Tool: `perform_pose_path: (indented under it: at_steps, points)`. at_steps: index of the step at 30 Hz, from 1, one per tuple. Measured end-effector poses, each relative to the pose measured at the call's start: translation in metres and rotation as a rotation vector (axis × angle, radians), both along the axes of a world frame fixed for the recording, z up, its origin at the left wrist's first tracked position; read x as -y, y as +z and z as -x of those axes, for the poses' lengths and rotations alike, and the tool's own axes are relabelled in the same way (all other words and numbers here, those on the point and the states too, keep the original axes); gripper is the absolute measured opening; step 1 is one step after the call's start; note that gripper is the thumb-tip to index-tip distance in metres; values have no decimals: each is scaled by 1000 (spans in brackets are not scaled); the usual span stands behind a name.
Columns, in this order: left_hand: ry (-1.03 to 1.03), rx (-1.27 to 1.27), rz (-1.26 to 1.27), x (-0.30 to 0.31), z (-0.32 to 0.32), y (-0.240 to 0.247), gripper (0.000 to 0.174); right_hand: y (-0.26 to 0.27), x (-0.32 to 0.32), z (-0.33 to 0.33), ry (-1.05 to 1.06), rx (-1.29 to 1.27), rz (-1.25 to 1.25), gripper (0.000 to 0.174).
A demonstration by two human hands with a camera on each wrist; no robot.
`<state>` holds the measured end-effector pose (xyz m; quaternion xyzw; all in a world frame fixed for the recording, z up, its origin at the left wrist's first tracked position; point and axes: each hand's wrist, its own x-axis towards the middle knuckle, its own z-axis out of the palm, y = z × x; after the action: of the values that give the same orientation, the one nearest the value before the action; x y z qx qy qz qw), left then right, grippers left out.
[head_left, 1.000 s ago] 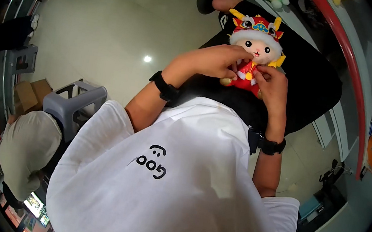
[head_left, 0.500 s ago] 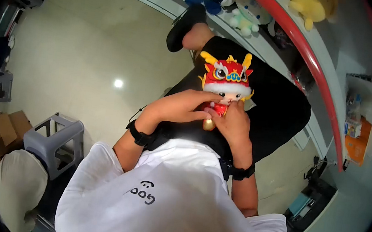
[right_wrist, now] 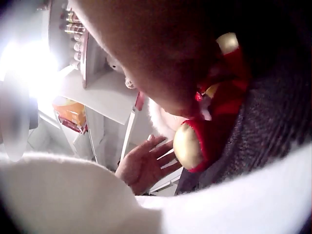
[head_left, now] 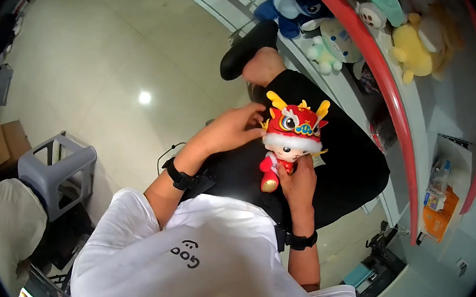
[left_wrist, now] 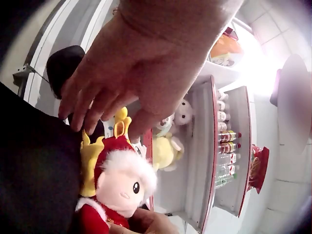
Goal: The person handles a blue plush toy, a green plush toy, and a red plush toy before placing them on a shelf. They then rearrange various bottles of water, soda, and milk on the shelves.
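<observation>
A plush doll [head_left: 292,143] in a red dragon hat with yellow horns and white fur trim sits upright on the person's black-trousered lap. The right hand [head_left: 300,182] grips its red body from the side, thumb across the front. Beside the hat, the left hand [head_left: 231,129] is spread with relaxed fingers, its tips close to the hat's left edge; whether they touch is unclear. In the left wrist view that hand [left_wrist: 141,63] hangs over the doll's yellow horns, holding nothing. The right wrist view shows the doll's gold foot [right_wrist: 187,146] below the right hand [right_wrist: 156,58].
Shelves with a red edge [head_left: 394,93] hold a blue plush [head_left: 292,8], a yellow plush [head_left: 416,48] and others at the upper right. A grey stool [head_left: 56,172] and a cardboard box [head_left: 4,145] stand on the left, near another person [head_left: 10,216].
The left hand has come off the doll's front and moved left beside the hat. The right hand still holds the body. The head view has shifted, showing more of the shelves.
</observation>
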<state>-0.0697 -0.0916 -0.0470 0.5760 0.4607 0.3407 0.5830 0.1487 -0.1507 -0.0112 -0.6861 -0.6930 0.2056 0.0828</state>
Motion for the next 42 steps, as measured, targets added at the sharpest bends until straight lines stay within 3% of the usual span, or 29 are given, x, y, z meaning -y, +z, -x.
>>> perform_pose_path:
  at_steps: [4, 6, 7, 9, 11, 16, 19, 21, 22, 24, 26, 28, 32, 34, 36, 38, 40, 42]
  points:
    - [-147, 170, 94, -1, -11, 14, 55, 9, 0, -7, -12, -99, 28, 34]
    - [-186, 211, 127, 1, -9, 23, 62, 22, 3, -4, -149, -348, 69, 35]
    - [-181, 299, 45, 2, -14, 31, 67, 23, 3, -13, -125, -450, -47, 34]
    - [-218, 435, -72, -5, -28, 52, 79, 32, -3, -30, -287, -673, -20, 37]
    - [-252, 363, -300, -16, -48, 61, 86, 48, -15, -36, -352, -779, -40, 39]
    - [-142, 345, -527, -61, -115, 32, 93, 37, -54, -50, -433, -550, -170, 22]
    - [-193, 328, -397, -85, -122, 25, 89, 40, -72, -52, -454, -403, -142, 22]
    - [-299, 529, -136, -96, -125, 23, 80, 35, -87, -63, -390, -274, -168, 27]
    - [-297, 527, -136, -102, -129, 18, 80, 35, -96, -69, -388, -276, -168, 27]
    - [-386, 594, 343, -115, -140, 3, 71, 38, -115, -82, -334, -144, 16, 31]
    - [-400, 606, 438, -138, -159, -10, 63, 30, -134, -107, -276, -121, 3, 34]
    - [-273, 548, 658, -147, -176, -9, 61, 31, -145, -125, -240, -106, 34, 32]
    - [-223, 607, 498, -157, -214, -24, 68, 41, -159, -149, -322, -128, 128, 34]
    - [-218, 602, 466, -152, -212, -3, 67, 40, -159, -162, -310, -219, 128, 34]
    - [-63, 761, 365, -158, -223, -1, 68, 47, -161, -162, -369, -352, 60, 30]
    - [-28, 745, 367, -165, -230, 3, 73, 45, -166, -166, -399, -357, 105, 23]
    - [-40, 713, 596, -172, -234, 3, 73, 33, -167, -172, -471, -510, 48, 15]
    - [-65, 708, 630, -179, -243, -5, 72, 23, -172, -180, -528, -526, 131, 13]
